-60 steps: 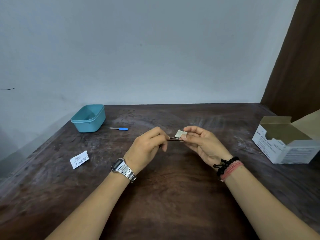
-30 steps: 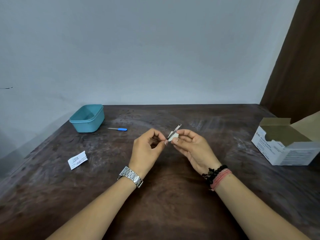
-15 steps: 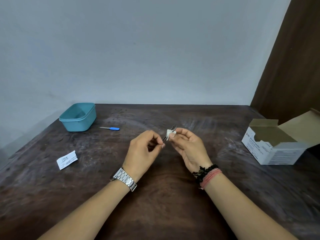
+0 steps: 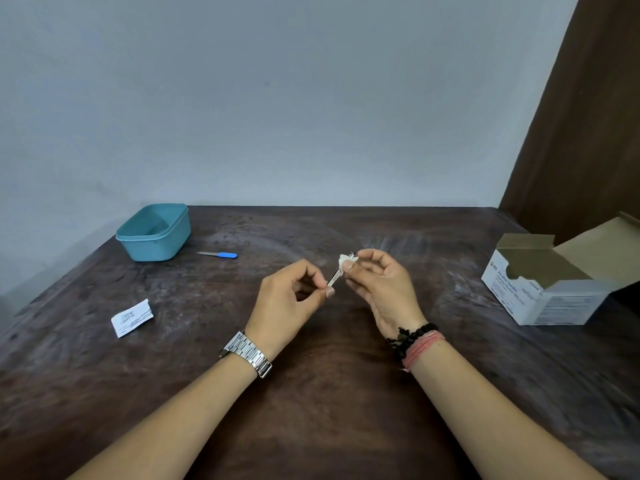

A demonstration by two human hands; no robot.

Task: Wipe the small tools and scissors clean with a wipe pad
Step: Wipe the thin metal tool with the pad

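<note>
- The small metal tool (image 4: 334, 279) is above the middle of the table (image 4: 329, 393), tilted, its far end wrapped in the white wipe pad (image 4: 344, 261).
- My left hand (image 4: 287, 303) pinches the tool's near end.
- My right hand (image 4: 381, 289) pinches the pad around it.
- A blue-handled tool (image 4: 218, 254) lies beside the teal tub (image 4: 154, 232).
- An open swab box (image 4: 550, 282) stands at my right.

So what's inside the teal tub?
The teal tub shows only bare inner walls and part of its floor. Its near wall hides the rest of the floor, so a small tool there could go unseen.
</note>
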